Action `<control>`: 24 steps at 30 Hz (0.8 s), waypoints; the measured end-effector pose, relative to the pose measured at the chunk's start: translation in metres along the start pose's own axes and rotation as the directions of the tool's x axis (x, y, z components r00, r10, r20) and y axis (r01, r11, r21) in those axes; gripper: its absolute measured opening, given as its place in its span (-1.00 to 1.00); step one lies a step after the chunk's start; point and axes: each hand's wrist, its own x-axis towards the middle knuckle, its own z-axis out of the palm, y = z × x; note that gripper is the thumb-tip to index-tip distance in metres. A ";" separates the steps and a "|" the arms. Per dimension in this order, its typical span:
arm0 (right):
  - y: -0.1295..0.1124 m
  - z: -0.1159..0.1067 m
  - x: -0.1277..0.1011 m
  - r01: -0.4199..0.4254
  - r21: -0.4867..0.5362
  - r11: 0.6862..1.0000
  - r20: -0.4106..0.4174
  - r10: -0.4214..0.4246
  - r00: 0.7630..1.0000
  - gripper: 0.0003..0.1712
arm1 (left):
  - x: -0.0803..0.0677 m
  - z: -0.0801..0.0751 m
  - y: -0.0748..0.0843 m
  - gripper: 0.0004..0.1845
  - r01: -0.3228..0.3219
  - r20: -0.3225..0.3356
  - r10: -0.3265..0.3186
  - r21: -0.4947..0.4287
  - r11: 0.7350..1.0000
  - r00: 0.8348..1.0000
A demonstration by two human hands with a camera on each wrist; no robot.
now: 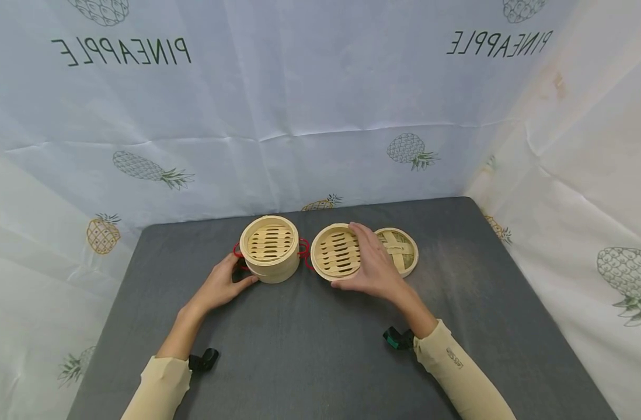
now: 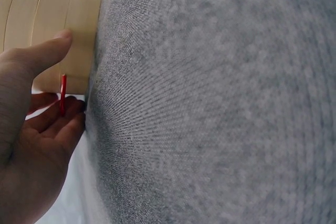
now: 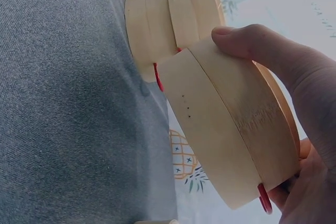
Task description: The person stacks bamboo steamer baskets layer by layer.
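Observation:
A stack of round bamboo steamer baskets [image 1: 270,270] with a slatted top stands toward the back of the table, red loops on its sides. My left hand [image 1: 220,286] holds its lower left side; in the left wrist view the thumb presses the wall and the fingers curl by a red loop [image 2: 63,95]. Just right of the stack, my right hand [image 1: 374,271] grips another bamboo steamer basket [image 3: 220,114] by its rim and wall. This basket is tilted and held off the table, overlapping the stack in the right wrist view. A woven bamboo lid [image 1: 399,252] lies right of my right hand.
A dark grey cloth covers the table [image 1: 299,361]. White curtains [image 1: 310,87] with pineapple prints hang behind it and along both sides. Black wrist devices [image 1: 398,338] sit on both wrists.

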 end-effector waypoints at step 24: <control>-0.016 -0.009 -0.006 0.026 -0.034 0.999 -0.020 -0.027 0.999 0.57 | 0.000 0.000 0.000 -0.22 0.002 -0.004 -0.002 -0.006 1.000 1.000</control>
